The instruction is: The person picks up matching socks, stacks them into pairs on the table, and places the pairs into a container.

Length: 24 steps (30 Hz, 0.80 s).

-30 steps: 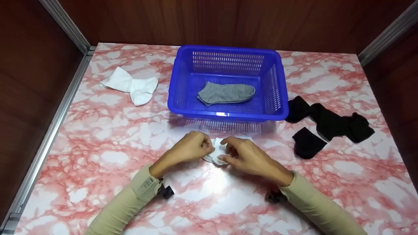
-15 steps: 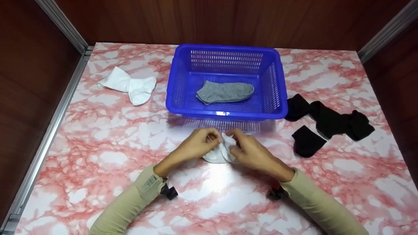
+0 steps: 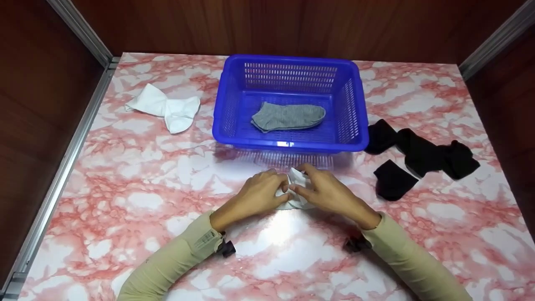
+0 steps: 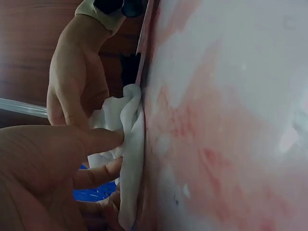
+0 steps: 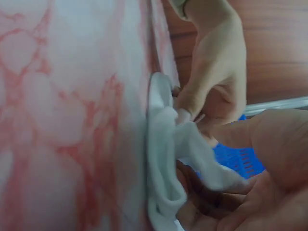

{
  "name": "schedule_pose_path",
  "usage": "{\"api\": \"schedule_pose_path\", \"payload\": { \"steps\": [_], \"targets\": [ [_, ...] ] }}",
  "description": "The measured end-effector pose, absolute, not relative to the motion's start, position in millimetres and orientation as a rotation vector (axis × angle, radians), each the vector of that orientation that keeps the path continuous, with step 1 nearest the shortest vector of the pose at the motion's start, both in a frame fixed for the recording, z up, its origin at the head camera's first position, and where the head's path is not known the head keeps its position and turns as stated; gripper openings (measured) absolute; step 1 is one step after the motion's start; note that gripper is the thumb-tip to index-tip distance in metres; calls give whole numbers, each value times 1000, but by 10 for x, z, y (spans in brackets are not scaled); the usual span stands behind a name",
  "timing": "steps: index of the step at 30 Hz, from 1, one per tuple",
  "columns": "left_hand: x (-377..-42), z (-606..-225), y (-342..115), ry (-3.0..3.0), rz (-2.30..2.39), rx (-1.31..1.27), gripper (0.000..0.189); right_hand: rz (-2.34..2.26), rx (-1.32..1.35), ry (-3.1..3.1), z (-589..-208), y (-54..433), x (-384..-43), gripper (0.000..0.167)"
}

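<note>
A white sock (image 3: pixel 299 180) lies bunched on the table in front of the basket, between both hands. My left hand (image 3: pixel 260 190) pinches its left part between thumb and fingers; in the left wrist view the thumb presses on a rolled fold of the white sock (image 4: pixel 132 159). My right hand (image 3: pixel 332 194) holds the raised right edge. In the right wrist view a flap of the white sock (image 5: pixel 204 163) stands up against the right fingers, and a layered fold rests along the tabletop. Part of the sock is hidden under the hands.
A blue plastic basket (image 3: pixel 288 145) stands just behind the hands, with grey socks (image 3: pixel 288 117) laid flat inside. Another white sock bundle (image 3: pixel 165 108) lies at the left. Several black socks (image 3: pixel 422 154) lie right of the basket. Wooden panels (image 3: pixel 267 27) surround the marbled table.
My left hand has moved right along the white sock, closer to the right hand. The right hand has lifted the sock's edge, which now stands up between them.
</note>
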<state>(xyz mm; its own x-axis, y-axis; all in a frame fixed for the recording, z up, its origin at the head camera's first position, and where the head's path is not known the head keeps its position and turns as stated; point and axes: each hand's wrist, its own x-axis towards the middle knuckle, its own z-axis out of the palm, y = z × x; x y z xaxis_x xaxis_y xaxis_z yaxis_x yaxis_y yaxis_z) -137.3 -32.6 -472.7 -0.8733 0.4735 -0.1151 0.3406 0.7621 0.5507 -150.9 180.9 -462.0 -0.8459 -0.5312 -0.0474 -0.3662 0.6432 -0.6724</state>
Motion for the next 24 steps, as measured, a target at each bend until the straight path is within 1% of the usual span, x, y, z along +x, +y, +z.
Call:
{"api": "schedule_pose_path", "payload": {
  "steps": [4, 8, 11, 15, 18, 22, 24],
  "targets": [
    [-1399, -4679, -348, 2628, 912, 617, 17, -995, -723, 2616, -4572, 1828, -1513, 29],
    [-1441, -4563, -455, 2493, 1090, 566, 11, -1086, -673, 2564, -4397, 1941, -1540, 15],
    [-1468, -4475, -573, 2422, 1187, 518, 7, -1149, -630, 2561, -4251, 2055, -1575, 8],
    [-1500, -4406, -708, 2405, 1254, 456, 9, -1136, -560, 2601, -4116, 2195, -1633, 7],
    [-1514, -4382, -765, 2402, 1257, 438, 9, -1075, -539, 2609, -4076, 2264, -1665, 9],
    [-1526, -4387, -789, 2380, 1204, 446, 7, -1004, -573, 2582, -4088, 2301, -1681, 8],
    [-1531, -4400, -796, 2364, 1149, 454, 10, -966, -617, 2568, -4118, 2299, -1681, 7]
  ]
}}
